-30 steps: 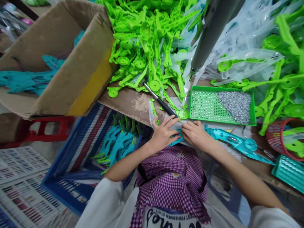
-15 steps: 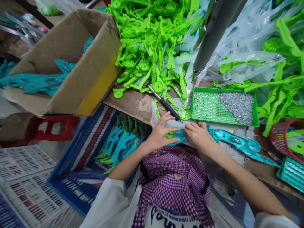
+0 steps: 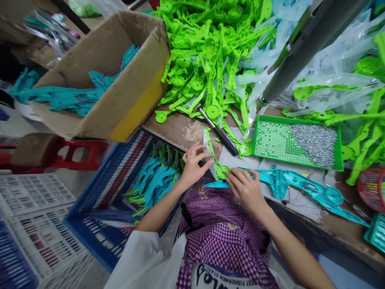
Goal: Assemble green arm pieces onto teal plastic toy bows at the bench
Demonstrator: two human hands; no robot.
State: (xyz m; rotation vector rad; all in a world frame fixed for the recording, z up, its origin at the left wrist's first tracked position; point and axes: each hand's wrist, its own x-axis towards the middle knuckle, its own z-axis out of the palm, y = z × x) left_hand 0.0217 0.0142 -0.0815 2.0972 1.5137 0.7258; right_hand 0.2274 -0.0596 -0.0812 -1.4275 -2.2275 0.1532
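Note:
My left hand [image 3: 195, 165] has its thumb and fingers apart, beside a bright green plastic arm [image 3: 221, 171] with a round disc end and a translucent strip [image 3: 209, 150] alongside. My right hand [image 3: 245, 186] has its fingers bunched at that disc, closed on a long teal plastic part [image 3: 278, 182]. The teal part lies along the table's front edge on pale cloth or paper, its tail pointing right, with thin wires about it. What is under the right fingertips is hidden. A hammer [image 3: 221, 136] with a black handle lies just beyond my hands.
A green perforated tray [image 3: 270, 138] holds small metal pieces, probably screws. Heaped green parts [image 3: 207, 60] cover the back. A grey rod-like tool [image 3: 288, 64] hangs down at right. Left are a cardboard box [image 3: 141, 84] with teal parts and a blue crate [image 3: 87, 228] with teal-green pieces.
My left hand has drawn back left from the teal part. The green arm's disc now shows between my hands. The camera view has shifted, moving most things rightward.

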